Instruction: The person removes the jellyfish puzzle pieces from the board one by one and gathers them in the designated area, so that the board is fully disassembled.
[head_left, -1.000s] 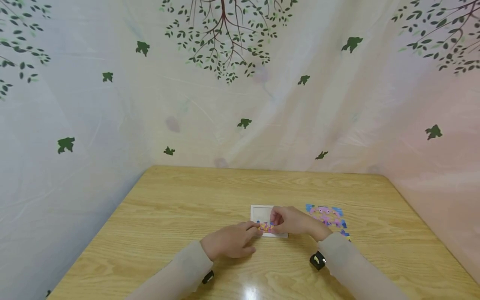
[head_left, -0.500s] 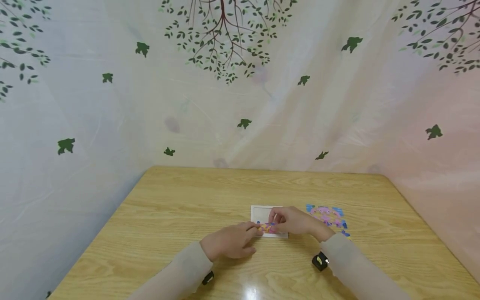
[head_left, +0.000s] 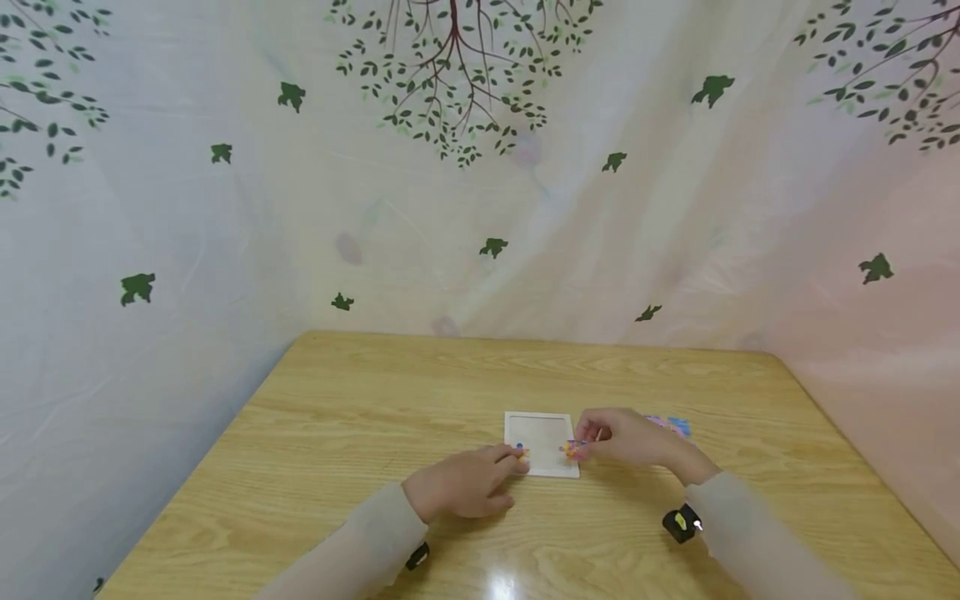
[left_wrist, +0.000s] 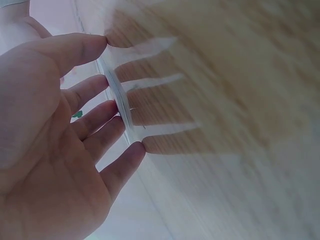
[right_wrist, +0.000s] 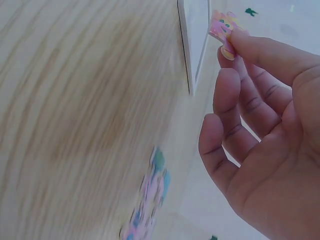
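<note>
The shallow white puzzle tray (head_left: 537, 414) lies on the table in the head view. My left hand (head_left: 465, 483) rests at its near left corner, fingers extended over a colourful jigsaw piece (head_left: 523, 456) inside it. In the left wrist view, the fingertips (left_wrist: 134, 149) of that hand line the tray's edge. Over the tray's right side, my right hand (head_left: 633, 435) pinches a pink and yellow jigsaw piece (right_wrist: 223, 25) between thumb and fingers. The right wrist view shows small eyes printed on this piece, raised off the table.
Several pink and blue jigsaw pieces (head_left: 678, 426) lie flat to the right of the tray, partly hidden by the right hand. The wooden table (head_left: 360, 400) meets a leaf-printed curtain (head_left: 420, 250) at its back and sides.
My right hand has moved right, from inside the tray to its right edge, carrying the pinched piece. The strip of colour along the tray's near side is broken up. My left hand stays put.
</note>
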